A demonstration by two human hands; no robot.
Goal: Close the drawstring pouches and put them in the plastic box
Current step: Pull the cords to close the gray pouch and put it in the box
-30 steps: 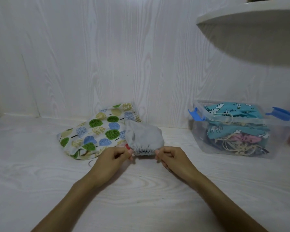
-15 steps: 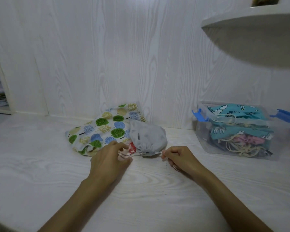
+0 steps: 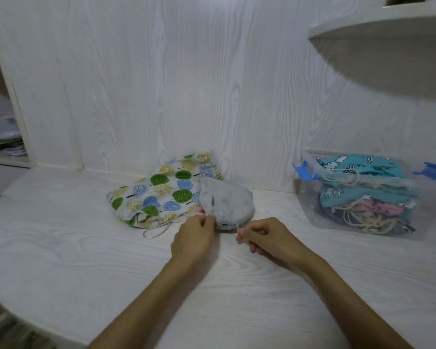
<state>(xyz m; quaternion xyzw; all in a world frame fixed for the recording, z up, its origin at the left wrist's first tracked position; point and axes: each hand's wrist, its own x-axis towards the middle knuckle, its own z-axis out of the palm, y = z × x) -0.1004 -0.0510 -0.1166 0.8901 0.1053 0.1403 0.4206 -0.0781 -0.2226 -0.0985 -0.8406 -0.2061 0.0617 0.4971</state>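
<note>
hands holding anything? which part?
Both hands, left and right, pinch the grey pouch's drawstring, one at each side of its gathered mouth. The pouch body lies on the table.

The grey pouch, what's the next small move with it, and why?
Probably lift the grey pouch into the plastic box on the right: its mouth already looks cinched, both hands pinch its cords, and the box stands open.

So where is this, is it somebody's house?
Probably a room at home: a white wood-grain table against a matching wall panel, a rounded shelf above, and a clear plastic box holding fabric pouches.
</note>
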